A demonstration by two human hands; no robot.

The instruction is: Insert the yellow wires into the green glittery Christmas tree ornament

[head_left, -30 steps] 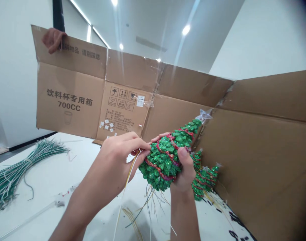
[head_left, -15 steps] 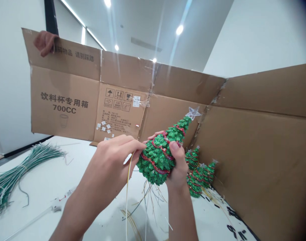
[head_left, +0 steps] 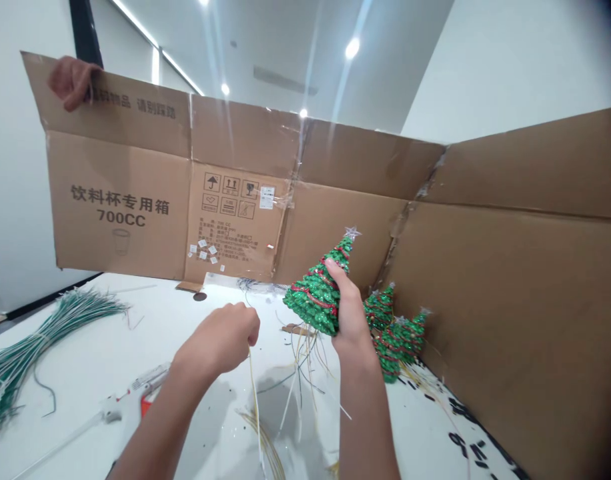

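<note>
Pulling away from the little tree, the left hand [head_left: 220,340] now sits lower and further left than a second ago, when its fingertips were pressed against the green foliage beside the other hand. It has drawn a thin pale wire [head_left: 254,393] out with it: the fingers are curled shut into a loose fist, pinching the wire near its upper end, and the strand runs down from the fist toward the white table [head_left: 110,347]. The gap that has opened between the two hands suggests the wire is being drawn taut or freed from the base, though where it joins the tree cannot be told

The right hand [head_left: 348,313] holds the glittery green Christmas tree [head_left: 318,293] up off the table, tilted so its clear star top leans to the right. The fingers wrap closed around the right side of the cone, thumb up along the red garland, and a tuft of loose wires hangs below the base

Just beyond that hand, more small finished trees [head_left: 393,337] stand on the table against the cardboard wall [head_left: 510,300]. A glue gun [head_left: 135,393] lies near the left forearm, and a bundle of green wires [head_left: 40,333] lies well to the left
</note>
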